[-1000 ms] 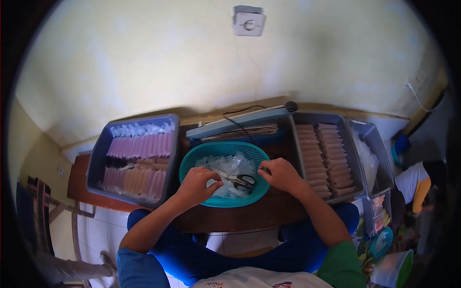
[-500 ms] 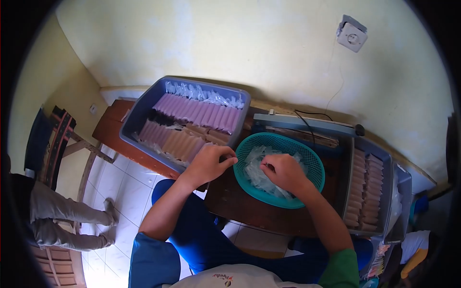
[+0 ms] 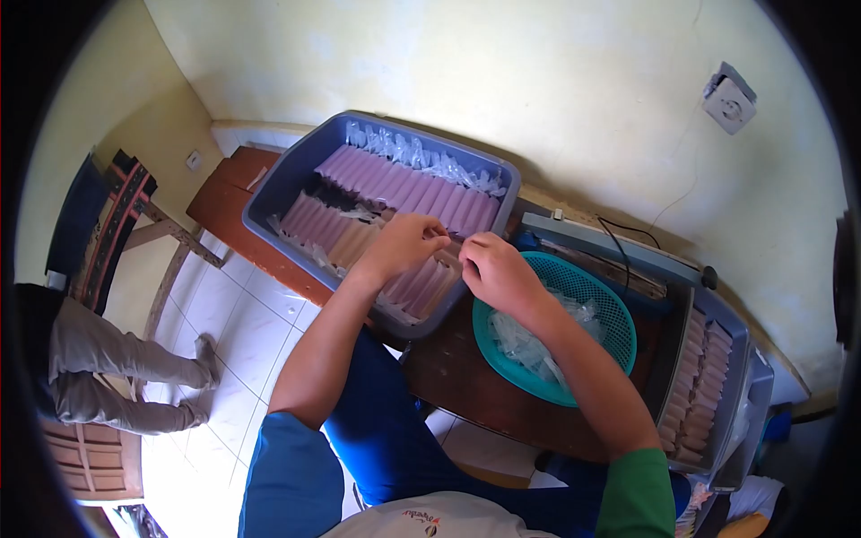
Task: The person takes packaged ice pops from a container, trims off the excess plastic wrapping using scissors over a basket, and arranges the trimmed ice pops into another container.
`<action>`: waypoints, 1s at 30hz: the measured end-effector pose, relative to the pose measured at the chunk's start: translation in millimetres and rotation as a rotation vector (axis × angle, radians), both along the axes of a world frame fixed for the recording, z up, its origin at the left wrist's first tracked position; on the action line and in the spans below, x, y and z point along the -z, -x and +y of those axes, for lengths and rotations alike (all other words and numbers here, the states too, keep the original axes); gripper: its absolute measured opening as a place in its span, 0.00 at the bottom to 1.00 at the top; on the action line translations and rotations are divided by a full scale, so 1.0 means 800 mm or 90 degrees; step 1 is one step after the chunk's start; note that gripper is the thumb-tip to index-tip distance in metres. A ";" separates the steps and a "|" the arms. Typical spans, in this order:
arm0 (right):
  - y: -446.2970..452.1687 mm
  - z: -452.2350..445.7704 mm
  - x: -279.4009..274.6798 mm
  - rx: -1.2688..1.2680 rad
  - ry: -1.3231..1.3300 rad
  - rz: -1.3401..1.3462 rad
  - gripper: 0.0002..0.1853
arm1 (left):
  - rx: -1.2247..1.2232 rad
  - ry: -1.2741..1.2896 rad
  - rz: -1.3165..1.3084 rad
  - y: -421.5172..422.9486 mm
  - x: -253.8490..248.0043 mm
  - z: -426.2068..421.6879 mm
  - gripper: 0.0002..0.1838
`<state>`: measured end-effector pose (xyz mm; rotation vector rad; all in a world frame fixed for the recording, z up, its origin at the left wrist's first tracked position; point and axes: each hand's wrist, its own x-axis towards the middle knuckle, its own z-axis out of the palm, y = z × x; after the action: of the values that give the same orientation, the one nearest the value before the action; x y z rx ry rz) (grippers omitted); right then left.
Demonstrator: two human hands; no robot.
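"Where are the hands?"
"Left hand [image 3: 404, 247] above the tub [image 3: 289, 175], right hand [image 3: 502, 272] near its rim. Fingers curl inward; whether either grip is closed I can't tell."
"The packets [image 3: 408, 186]?"
"In the tub, toward eleven o'clock, rowed probably to save room. The basket [image 3: 617, 316] sits at four o'clock on the desk [image 3: 448, 363], likely for easy reach."

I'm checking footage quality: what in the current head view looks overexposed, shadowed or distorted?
Head view: the floor at left is washed out by glare; a soft shadow falls on the wall behind the purple tub; wide-angle distortion bows the scene inside a black rounded border; whatever lies between the left hand and right hand is too small to make out.
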<state>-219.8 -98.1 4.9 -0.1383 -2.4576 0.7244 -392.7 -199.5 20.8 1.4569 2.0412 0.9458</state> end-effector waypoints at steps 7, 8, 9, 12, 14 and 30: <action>0.070 0.026 0.019 0.060 -0.109 -0.321 0.08 | -0.014 0.076 0.059 0.047 0.046 0.022 0.11; 0.078 0.027 0.012 0.058 -0.111 -0.395 0.10 | -0.017 0.080 0.056 0.049 0.050 0.023 0.11; 0.085 0.027 0.009 0.055 -0.109 -0.396 0.10 | -0.014 0.090 0.069 0.051 0.054 0.025 0.11; 0.100 0.025 -0.002 0.041 -0.129 -0.560 0.13 | -0.004 0.141 0.111 0.057 0.066 0.035 0.11; 0.104 0.021 -0.008 0.060 -0.077 -0.642 0.16 | 0.004 0.186 0.139 0.059 0.080 0.038 0.11; 0.113 0.019 0.006 0.071 -0.108 -0.686 0.17 | 0.123 0.389 0.212 0.034 0.068 0.045 0.16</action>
<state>-310.1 -82.6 -0.3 -0.7588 -3.4561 0.4213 -420.1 -163.2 -33.9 1.4794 2.0970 -0.0213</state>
